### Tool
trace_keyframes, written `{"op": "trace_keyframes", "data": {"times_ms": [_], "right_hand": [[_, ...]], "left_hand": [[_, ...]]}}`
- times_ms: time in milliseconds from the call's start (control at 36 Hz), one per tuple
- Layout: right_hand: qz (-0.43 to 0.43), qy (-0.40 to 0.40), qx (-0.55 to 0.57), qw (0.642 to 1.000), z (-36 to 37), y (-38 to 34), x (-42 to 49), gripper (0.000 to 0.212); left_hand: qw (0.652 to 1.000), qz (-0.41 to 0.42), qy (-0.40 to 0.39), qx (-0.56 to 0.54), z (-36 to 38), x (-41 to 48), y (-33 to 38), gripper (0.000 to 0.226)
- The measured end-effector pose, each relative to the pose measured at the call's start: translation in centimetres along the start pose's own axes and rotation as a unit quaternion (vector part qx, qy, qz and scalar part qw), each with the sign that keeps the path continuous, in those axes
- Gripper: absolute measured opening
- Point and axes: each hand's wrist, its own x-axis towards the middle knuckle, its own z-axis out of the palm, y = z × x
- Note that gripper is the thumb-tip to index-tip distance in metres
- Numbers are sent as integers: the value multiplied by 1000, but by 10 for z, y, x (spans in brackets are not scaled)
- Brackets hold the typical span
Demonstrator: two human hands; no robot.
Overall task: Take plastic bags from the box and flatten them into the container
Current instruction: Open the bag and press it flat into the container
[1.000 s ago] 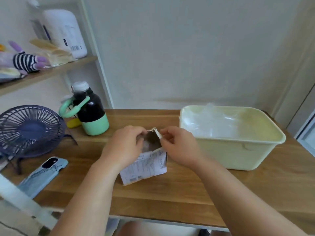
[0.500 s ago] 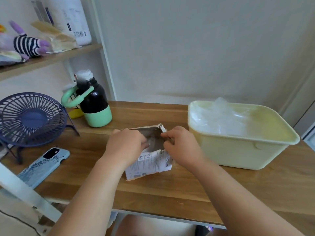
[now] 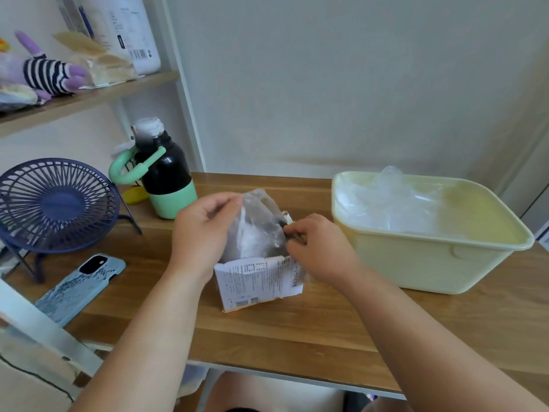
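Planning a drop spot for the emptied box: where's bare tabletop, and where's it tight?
Bare: the front strip of the table between box and near edge; the corner in front of the container; a gap behind the box, between bottle and container. Crowded: left side, with fan and phone.

Left hand (image 3: 205,230): bare, full and rounded across the back, with softly marked knuckles.
Right hand (image 3: 320,251): bare likewise, the wrist uncovered.
Left forearm (image 3: 157,337): bare and smooth along all its visible length (it runs off the bottom edge of the view).
Right forearm (image 3: 416,337): bare too, broadening toward the elbow.
Thigh (image 3: 267,394): a bare strip low in the view, mostly hidden; clothing there cannot be told.
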Motion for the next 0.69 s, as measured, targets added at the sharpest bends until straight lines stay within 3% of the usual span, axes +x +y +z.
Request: {"op": "trace_keyframes", "data": {"times_ms": [83,167,222,306,389,444,500,556,611,695], "right_hand": [[-30,8,-54,998,0,-4,2,20],[-92,33,-66,993,-2,-14,1,29],[-108,-11,-71,992,-2,-20,2,22],[-91,-101,-102,986,4,-23,4,28],[-83,-114,-102,985,5,-24,4,32],[-89,-70,-32,993,0,-26,4,30],[-67,-12,103,992,-10,-30,3,27],[-33,4,254,967,-22,-33,0,34],[0,-34,359,933,-34,-35,-5,43],[31,-131,422,897,-45,-34,-12,48]], "left_hand": [[999,12,48,-23,1,1,4,13],[995,31,57,-80,2,3,11,13],[988,26,43,-149,4,5,17,12],[950,-33,14,-311,0,9,20,7],[901,-83,-12,-426,-13,20,16,29],[882,-104,-41,-458,-18,24,17,50],[869,-135,-70,-471,-18,24,18,51],[867,-162,-82,-464,-13,22,17,54],[861,-178,-88,-468,-5,20,16,66],[846,-193,-110,-485,10,18,19,60]]}}
